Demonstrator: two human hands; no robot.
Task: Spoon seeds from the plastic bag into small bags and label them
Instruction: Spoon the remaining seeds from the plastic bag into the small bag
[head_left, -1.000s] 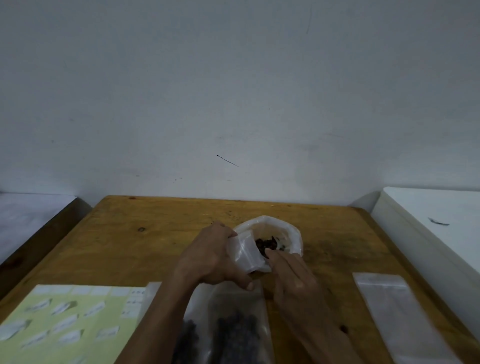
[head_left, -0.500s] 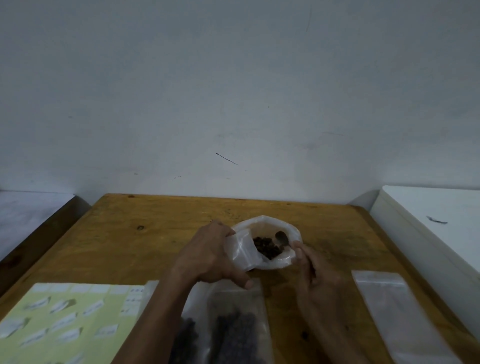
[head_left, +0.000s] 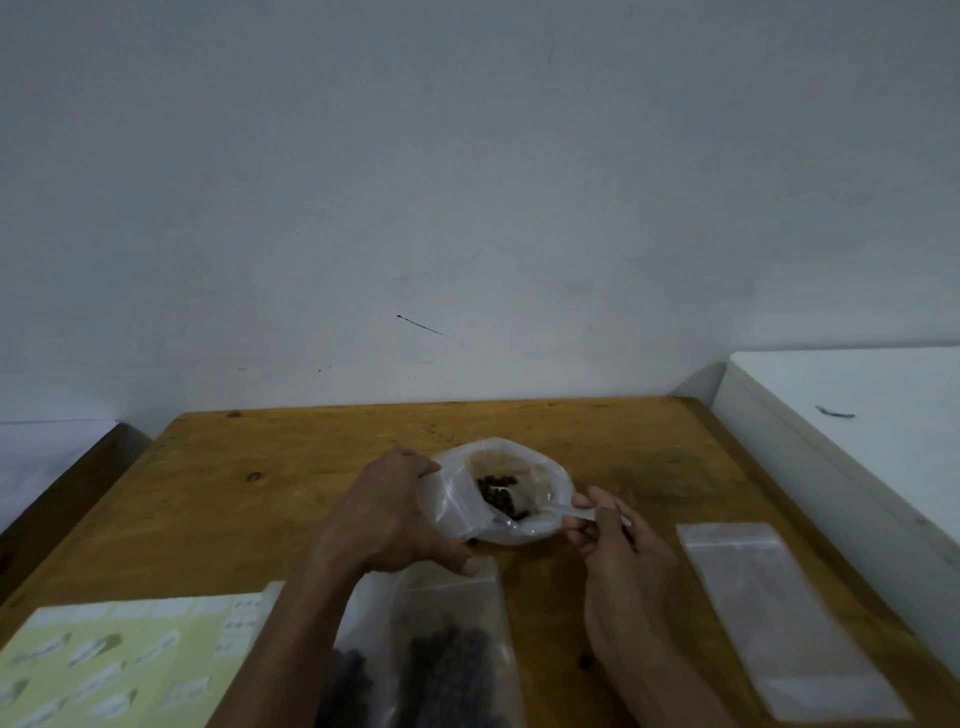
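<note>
Scooping seeds, partway through.
My left hand (head_left: 384, 519) grips a small bag (head_left: 460, 504); my right hand (head_left: 613, 535) pinches the spoon (head_left: 558, 512) in the plastic bag (head_left: 519, 457). Filled bags (head_left: 452, 660) lie near me; one empty bag (head_left: 769, 608) waits.

Dim, flat light, soft blur, wide-angle edges

Hands (head_left: 395, 512) hold bag (head_left: 501, 493), spoon (head_left: 569, 513) (seeds (head_left: 498, 493) inside).

At centre frame the plastic bag (head_left: 519, 525) sat on the table (head_left: 291, 483), seeds (head_left: 500, 496) inside. Filled small bags (head_left: 447, 660) lay below it, label sheet (head_left: 119, 665) lower left, empty bag (head_left: 779, 618) lower right.
</note>
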